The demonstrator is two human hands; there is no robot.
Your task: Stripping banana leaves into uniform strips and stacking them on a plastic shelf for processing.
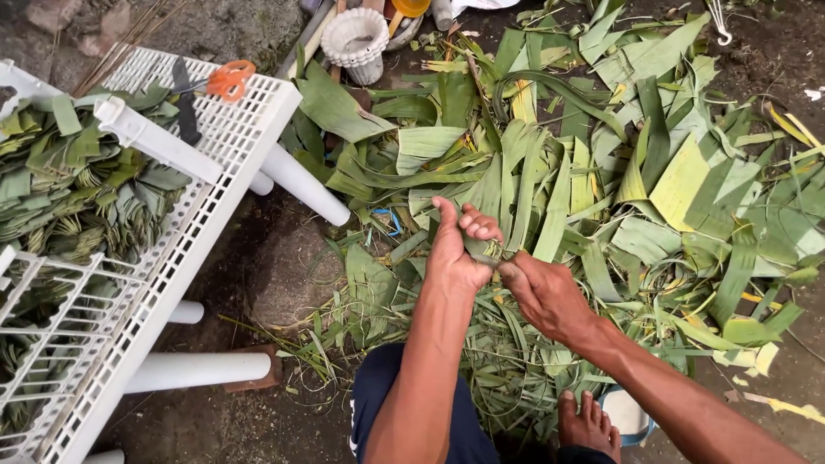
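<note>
Folded leaf piece: a small green bundle of leaf strip, held between the two hands, just above the leaf pile.
Left hand: clenched around the folded leaf piece, fingers curled over its top, thumb pointing up.
Right hand: touching the left hand, its fingertips pinching the lower side of the folded leaf piece.
Leaf pile: long, flat, glossy green and yellow-green strips, heaped loosely on dark soil, spreading beyond and to the right of the hands.
White rack: a perforated plastic shelf on round white legs, left of the leaf pile, holding stacks of small folded leaf pieces.
Scissors: orange-handled, lying on the rack's top.
White basket: small, round, scalloped rim, at the far edge of the leaf pile.
Bare foot: on the ground at the near edge of the leaf pile.
</note>
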